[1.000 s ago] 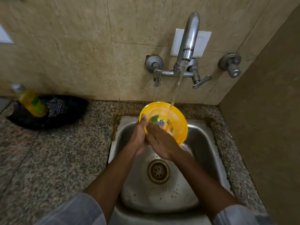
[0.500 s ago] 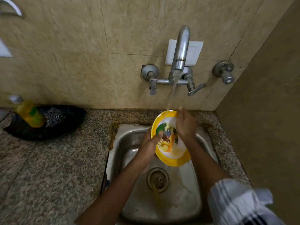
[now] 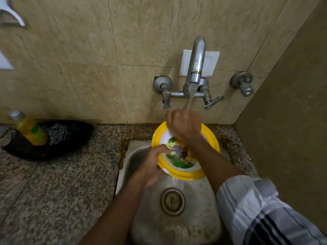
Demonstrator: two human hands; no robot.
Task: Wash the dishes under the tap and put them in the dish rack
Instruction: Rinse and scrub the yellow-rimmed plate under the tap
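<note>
A yellow-rimmed plate (image 3: 208, 167) with a coloured picture in its white middle is held over the steel sink (image 3: 177, 227), under the running tap (image 3: 196, 68). My left hand (image 3: 154, 163) grips the plate's near left rim. My right hand (image 3: 184, 124) lies on the plate's far rim, fingers curled, with the water stream falling onto it. Water drips from the plate's lower edge toward the drain (image 3: 172, 201). No dish rack is in view.
A black tray (image 3: 70, 138) on the granite counter (image 3: 53, 191) at the left holds a yellow soap bottle (image 3: 29, 129) and a steel scrubber (image 3: 59, 132). A second wall valve (image 3: 243, 84) is right of the tap. A brown wall panel (image 3: 292, 121) closes the right side.
The plate has turned from tilted, face toward me, to nearly flat under the stream. My right hand moved from the plate's face to its far rim. The view shifted downward.
</note>
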